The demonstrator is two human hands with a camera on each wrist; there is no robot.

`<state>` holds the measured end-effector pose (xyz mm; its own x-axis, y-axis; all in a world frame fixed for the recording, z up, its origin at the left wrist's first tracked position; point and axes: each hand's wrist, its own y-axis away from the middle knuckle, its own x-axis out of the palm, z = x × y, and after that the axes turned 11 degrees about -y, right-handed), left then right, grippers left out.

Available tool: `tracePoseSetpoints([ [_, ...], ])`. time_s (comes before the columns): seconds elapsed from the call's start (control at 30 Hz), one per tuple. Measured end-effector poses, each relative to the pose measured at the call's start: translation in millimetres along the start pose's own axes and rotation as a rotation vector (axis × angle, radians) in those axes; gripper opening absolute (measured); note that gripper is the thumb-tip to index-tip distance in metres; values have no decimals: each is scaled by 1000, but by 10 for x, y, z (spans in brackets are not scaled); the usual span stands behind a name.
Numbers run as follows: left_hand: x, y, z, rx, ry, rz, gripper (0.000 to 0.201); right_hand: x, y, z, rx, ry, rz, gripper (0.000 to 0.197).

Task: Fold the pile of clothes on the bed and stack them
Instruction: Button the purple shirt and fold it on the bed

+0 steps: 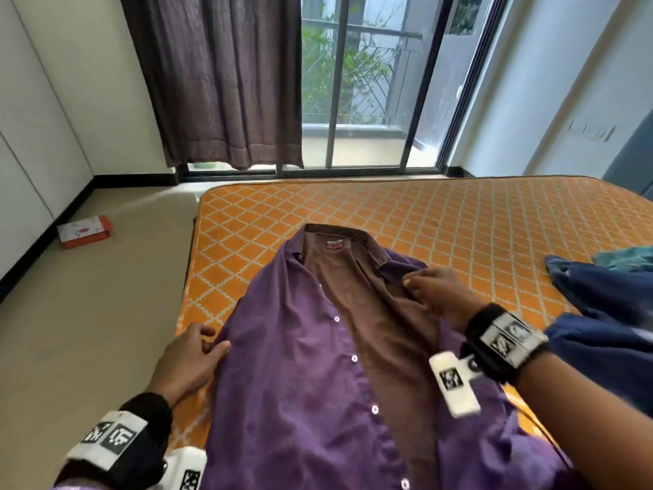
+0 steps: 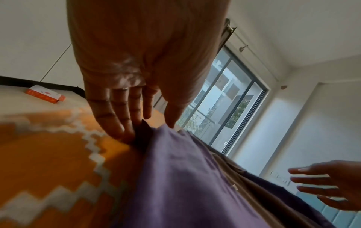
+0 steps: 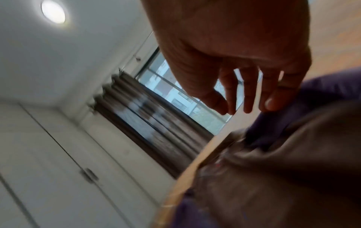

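Purple shirt [image 1: 300, 366] unbuttoned, spread flat on bed [image 1: 459, 221]; blue clothes [image 1: 600, 313] right.

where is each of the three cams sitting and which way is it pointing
Head: worn on the head, looks forward and down at the purple shirt on the orange mattress; left hand and right hand show.
Left wrist: looks along the left hand's fingers at the shirt's edge.
Right wrist: looks along the right hand's fingers toward the window.
All three share the shirt and window.

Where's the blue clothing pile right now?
In the head view, the blue clothing pile lies on the mattress at the right edge, just beyond the right hand and purple shirt.
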<state>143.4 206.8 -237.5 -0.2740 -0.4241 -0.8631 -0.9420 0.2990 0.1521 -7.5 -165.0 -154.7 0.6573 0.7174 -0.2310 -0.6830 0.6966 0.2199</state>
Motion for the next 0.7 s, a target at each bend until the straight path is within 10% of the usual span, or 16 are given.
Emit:
tracePoseSetpoints([
  [0.13, 177, -435, -17, -119, 86, -61, 44, -258, -1209, -107, -101, 448, -199, 31],
  [0.27, 165, -727, -74, -122, -22, -57, 26, -323, -1941, -434, 84, 580, 2, 34],
  [0.4, 159, -973, -264, -34, -159, 70, 55, -288, -2196, -448, 197, 720, 105, 14],
  [0.53, 256, -1076, -496, 132, -135, 306, 58, -506, -2368, -130, 269, 510, -33, 33],
  [0.6, 324, -1161, -505, 108, 38, 242, 45, -642, -2507, -8, 74, 329, -231, 15],
  [0.7, 276, -1273, -453, -78, 291, -64, 22, -717, -2484, 103, -61, 172, -303, 53],
])
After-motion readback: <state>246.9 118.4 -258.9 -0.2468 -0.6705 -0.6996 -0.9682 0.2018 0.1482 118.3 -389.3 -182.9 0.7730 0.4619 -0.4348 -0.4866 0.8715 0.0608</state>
